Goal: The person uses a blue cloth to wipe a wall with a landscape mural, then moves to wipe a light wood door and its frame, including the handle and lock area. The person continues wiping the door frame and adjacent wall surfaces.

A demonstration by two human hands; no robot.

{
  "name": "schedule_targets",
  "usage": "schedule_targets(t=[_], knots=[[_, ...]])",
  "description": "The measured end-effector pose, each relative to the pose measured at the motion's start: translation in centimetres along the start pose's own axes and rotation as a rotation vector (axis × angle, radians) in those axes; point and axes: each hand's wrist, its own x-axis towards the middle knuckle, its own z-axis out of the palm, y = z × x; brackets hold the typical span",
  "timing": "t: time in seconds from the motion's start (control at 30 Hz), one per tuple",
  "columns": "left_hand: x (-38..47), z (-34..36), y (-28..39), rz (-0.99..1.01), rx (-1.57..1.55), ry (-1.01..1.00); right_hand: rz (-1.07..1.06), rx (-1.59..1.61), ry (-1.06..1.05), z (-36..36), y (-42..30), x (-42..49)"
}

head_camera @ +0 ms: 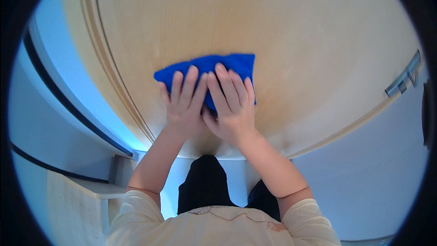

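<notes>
A blue cloth [239,62] lies spread against a light wood-grain door [290,34]. Both my hands hold it pressed flat to the panel, side by side with the thumbs close together. My left hand [184,112] covers the lower left part of the cloth, its fingers spread and pointing up. On the right part rests my right hand [235,112], fingers slightly apart. The cloth's top edge and upper right corner stick out beyond the fingertips. Its lower part is mostly hidden under the palms.
A metal latch or lock fitting [403,75] sits on the door's right edge. Wooden trim [109,61] runs along the left. A pale wooden furniture piece [78,205] stands at lower left, below a dark-edged grey panel [68,119]. My knees in black trousers [205,184] are close under the door.
</notes>
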Motion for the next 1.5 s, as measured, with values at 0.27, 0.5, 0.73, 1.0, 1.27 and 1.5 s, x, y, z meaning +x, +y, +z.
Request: schedule_targets(t=[0.27, 0.5, 0.73, 1.0, 1.27, 1.5], knots=[[1.0, 1.7, 5.3, 0.071, -0.201, 0.090, 0.024, 0.015, 0.132, -2.9, 1.2, -3.2], [-1.2, 6.9, 15.6, 0.227, -0.535, -0.017, 0.230, -0.081, 0.026, -11.1, 5.5, -12.6], [-6.7, 7.9, 31.1, 0.315, -1.066, -0.275, 0.643, -0.201, -0.179, -22.3, 5.4, -24.6], [-8.8, 8.2, 46.3, 0.484, -1.114, -0.290, 0.772, -0.374, 0.123, -30.3, 8.1, -38.0], [3.5, 15.9, 44.8, 0.704, -0.643, -0.015, 0.602, -0.175, 0.547, -24.2, 21.3, -33.7], [13.5, 23.8, 45.8, 0.909, -0.623, -0.151, 0.723, -0.386, 0.417, -22.0, 30.1, -29.0]])
